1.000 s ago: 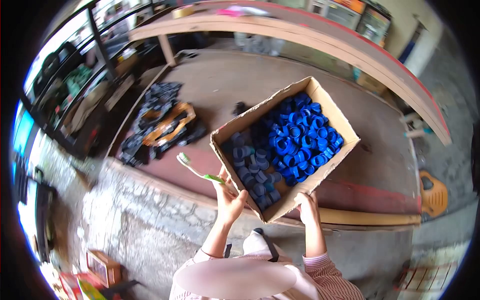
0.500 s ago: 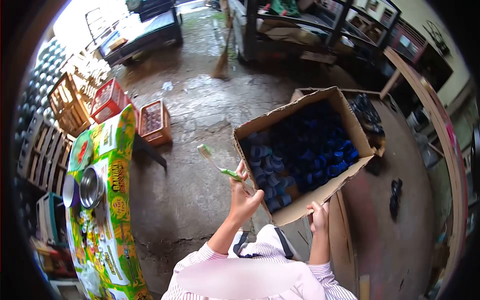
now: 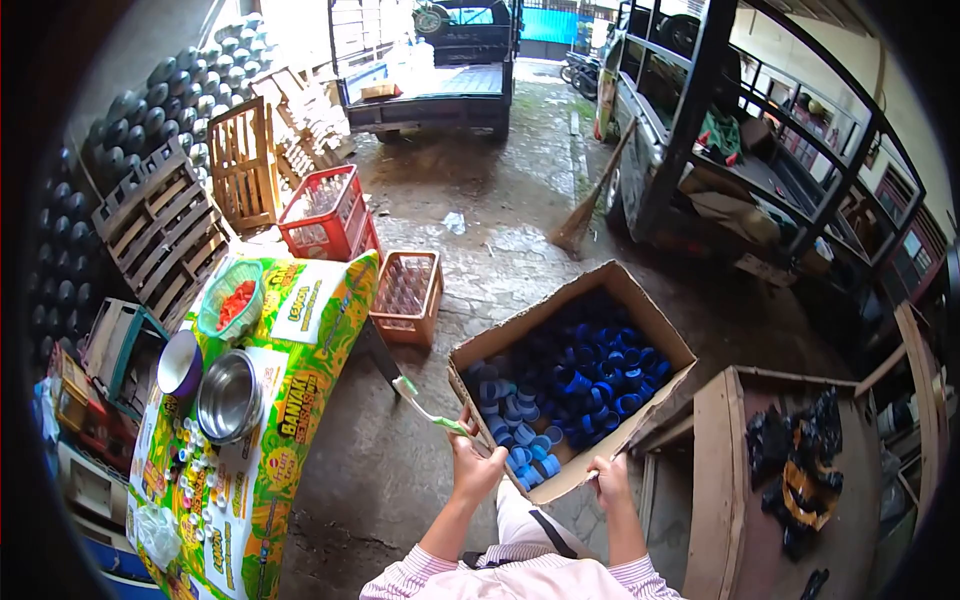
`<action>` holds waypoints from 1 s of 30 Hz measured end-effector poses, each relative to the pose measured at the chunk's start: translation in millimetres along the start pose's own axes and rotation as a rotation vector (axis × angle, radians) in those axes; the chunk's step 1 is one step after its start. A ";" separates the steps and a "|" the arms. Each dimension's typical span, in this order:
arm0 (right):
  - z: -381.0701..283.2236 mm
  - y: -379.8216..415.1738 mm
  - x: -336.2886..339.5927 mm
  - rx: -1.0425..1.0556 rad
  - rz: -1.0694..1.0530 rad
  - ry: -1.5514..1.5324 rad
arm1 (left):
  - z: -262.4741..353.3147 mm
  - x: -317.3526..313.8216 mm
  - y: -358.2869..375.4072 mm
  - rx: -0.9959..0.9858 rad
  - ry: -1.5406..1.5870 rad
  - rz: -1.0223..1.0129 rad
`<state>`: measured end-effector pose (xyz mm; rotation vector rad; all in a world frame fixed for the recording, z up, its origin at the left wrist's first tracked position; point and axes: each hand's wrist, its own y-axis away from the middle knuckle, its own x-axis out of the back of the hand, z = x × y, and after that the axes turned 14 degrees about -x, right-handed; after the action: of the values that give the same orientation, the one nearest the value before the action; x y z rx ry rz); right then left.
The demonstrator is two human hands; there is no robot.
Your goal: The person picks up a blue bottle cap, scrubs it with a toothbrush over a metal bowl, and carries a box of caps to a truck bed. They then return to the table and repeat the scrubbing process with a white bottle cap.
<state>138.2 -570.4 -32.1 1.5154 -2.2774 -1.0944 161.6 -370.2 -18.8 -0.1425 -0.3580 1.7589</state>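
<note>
An open cardboard box (image 3: pixel 655 312) full of blue bottle caps (image 3: pixel 600 375) hangs in front of my body, tilted a little. My left hand (image 3: pixel 474 466) grips its near left corner and also holds a green and white toothbrush (image 3: pixel 430 410), whose bristle end points up and left. My right hand (image 3: pixel 610 480) is closed on the near edge of the box. Lighter blue caps lie at the left side, darker ones in the middle and right.
At left, a table with a bright green and yellow cover (image 3: pixel 290 455) bears a metal bowl (image 3: pixel 229 396), a purple bowl (image 3: pixel 179 364) and a green basket (image 3: pixel 231 298). Crates (image 3: pixel 407 296) stand behind. A wooden table (image 3: pixel 735 470) is at right, a broom (image 3: pixel 590 205) beyond.
The view has turned and lifted, showing more of the trucks and yard. The box, still in both hands, now hangs beside the wooden table, left of it.
</note>
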 end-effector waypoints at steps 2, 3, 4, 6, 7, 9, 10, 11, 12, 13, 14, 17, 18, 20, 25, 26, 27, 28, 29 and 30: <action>-19.0 -42.9 -20.1 0.020 -0.023 -0.015 | -20.3 -13.8 -43.2 -0.002 0.076 0.038; -35.3 -61.3 -31.6 0.037 -0.029 -0.030 | -23.8 -21.6 -67.5 0.004 0.161 0.066; -47.8 -73.3 -45.2 0.036 -0.025 -0.003 | -29.1 -21.3 -89.3 0.036 0.076 0.032; -73.9 -105.9 -65.2 0.026 -0.033 0.000 | -32.6 -33.2 -132.7 0.032 0.067 0.039; -88.5 -121.7 -73.6 0.025 -0.035 0.001 | -36.2 -40.7 -152.7 0.025 0.067 0.040; -117.1 -151.1 -89.4 -0.046 -0.008 0.053 | -56.1 -54.5 -189.9 -0.020 0.057 0.074; -128.8 -165.9 -97.1 -0.029 -0.005 0.052 | -61.1 -60.7 -207.4 -0.017 0.053 0.077; -139.3 -180.7 -104.4 -0.010 -0.007 0.058 | -66.4 -66.2 -223.6 -0.015 0.050 0.088; -148.5 -199.4 -109.8 0.003 -0.017 0.074 | -67.5 -73.1 -241.5 -0.002 0.060 0.107; -158.7 -217.3 -116.0 0.034 -0.059 0.067 | -84.6 -81.5 -256.3 -0.028 0.124 0.132; -168.0 -238.2 -123.5 0.024 -0.058 0.057 | -95.0 -86.1 -274.6 -0.039 0.070 0.115; -191.5 -304.6 -146.8 0.014 -0.105 0.066 | -126.1 -93.7 -330.8 -0.006 -0.030 0.123; -202.9 -320.3 -156.7 0.003 -0.134 0.101 | -141.8 -100.6 -348.2 -0.017 -0.010 0.143; -227.9 -344.6 -191.6 0.004 -0.159 0.111 | -154.1 -100.0 -393.0 -0.025 0.054 0.153; -274.2 -412.5 -262.9 0.003 -0.199 0.138 | -170.6 -92.4 -490.6 -0.095 0.007 0.165; -282.6 -425.5 -278.4 0.007 -0.195 0.135 | -179.9 -91.7 -508.0 -0.057 -0.004 0.172; -291.8 -433.9 -294.9 -0.010 -0.194 0.127 | -180.8 -92.3 -526.2 -0.020 -0.008 0.163; -302.4 -442.4 -306.8 -0.025 -0.182 0.114 | -178.8 -92.2 -545.3 -0.021 0.051 0.197; -314.2 -454.3 -317.2 -0.029 -0.162 0.208 | -192.1 -94.2 -561.7 -0.025 0.010 0.192; -322.0 -467.7 -327.6 -0.025 -0.174 0.183 | -201.5 -97.9 -577.5 -0.062 -0.036 0.215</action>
<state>792.8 -534.6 -42.1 1.7525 -2.0362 -0.9765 779.4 -329.2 -36.4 -0.2002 -0.4361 1.9657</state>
